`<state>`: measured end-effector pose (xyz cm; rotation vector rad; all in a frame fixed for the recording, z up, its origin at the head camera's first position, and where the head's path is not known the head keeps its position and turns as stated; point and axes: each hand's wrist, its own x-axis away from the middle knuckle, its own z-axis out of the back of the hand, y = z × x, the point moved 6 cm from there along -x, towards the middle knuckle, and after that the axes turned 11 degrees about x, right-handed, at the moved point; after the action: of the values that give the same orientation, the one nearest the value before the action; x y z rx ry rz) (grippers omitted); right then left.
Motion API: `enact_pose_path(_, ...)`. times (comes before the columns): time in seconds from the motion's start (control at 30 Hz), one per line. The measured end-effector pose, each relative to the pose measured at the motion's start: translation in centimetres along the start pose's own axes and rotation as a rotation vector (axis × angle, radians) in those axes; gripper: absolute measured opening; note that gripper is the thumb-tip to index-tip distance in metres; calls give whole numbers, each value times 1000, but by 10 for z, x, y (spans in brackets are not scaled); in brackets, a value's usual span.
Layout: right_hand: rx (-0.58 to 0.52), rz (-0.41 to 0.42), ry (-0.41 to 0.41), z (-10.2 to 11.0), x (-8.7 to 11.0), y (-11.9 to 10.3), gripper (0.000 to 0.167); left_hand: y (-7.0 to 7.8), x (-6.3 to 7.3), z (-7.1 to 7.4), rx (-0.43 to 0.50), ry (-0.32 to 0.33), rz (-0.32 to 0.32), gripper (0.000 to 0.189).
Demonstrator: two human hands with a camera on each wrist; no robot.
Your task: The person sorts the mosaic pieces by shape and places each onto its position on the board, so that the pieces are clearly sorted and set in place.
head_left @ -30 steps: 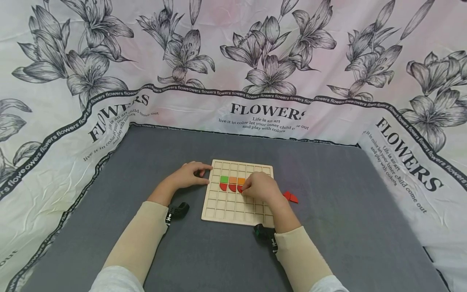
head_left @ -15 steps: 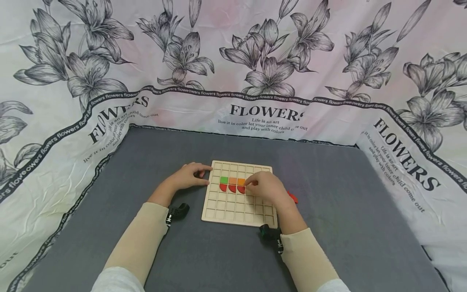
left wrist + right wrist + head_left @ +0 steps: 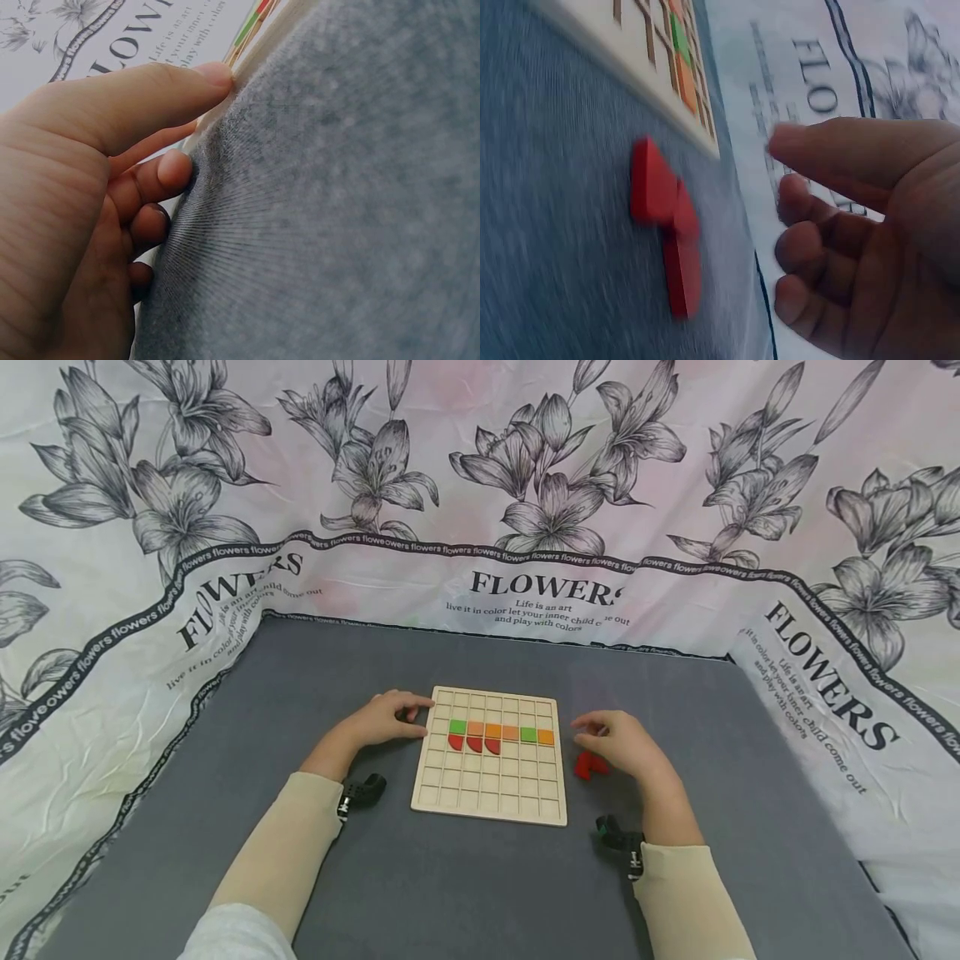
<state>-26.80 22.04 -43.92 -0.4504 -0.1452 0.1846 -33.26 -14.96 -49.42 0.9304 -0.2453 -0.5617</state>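
A pale wooden grid board [image 3: 487,785] lies on the grey cloth. Across it runs a row of green and orange squares [image 3: 528,735]. Three red quarter-circle pieces [image 3: 474,745] sit in the cells just below the row's left half. My left hand [image 3: 382,720] rests at the board's left edge, thumb [image 3: 169,94] and forefinger touching the rim. Right of the board, my right hand [image 3: 618,742] hovers with loosely bent fingers and nothing in them. Close below it is a small cluster of loose red pieces [image 3: 591,766], larger in the right wrist view as red blocks [image 3: 654,184].
Grey cloth [image 3: 465,885] covers the table around the board. A white flower-print curtain [image 3: 420,577] surrounds its back and sides. Each wrist carries a black camera, one on the left [image 3: 365,790] and one on the right [image 3: 617,833].
My right hand has left the board's third red piece and moved right to the loose red pieces, uncovering the row's right end. My left hand has stayed at the board's edge.
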Motion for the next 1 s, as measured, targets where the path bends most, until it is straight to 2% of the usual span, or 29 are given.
enact_pose_path(0.2,-26,-65,-157,-6,8,20,29,-1,1,-1,-4,0,-1,50)
enact_pose_path(0.3,12,-97,-194,-11,9,24,30,-1,2,-1,-9,2,1,50)
enact_pose_path(0.53,87,-121,-153,-7,7,27,17,3,0,0,-13,2,1,49)
enact_pose_path(0.77,104,-127,-41,6,5,36,27,5,-1,0,-4,3,10,48)
enact_pose_path(1.0,81,-96,-88,4,6,50,36,3,-1,-1,0,-5,11,48)
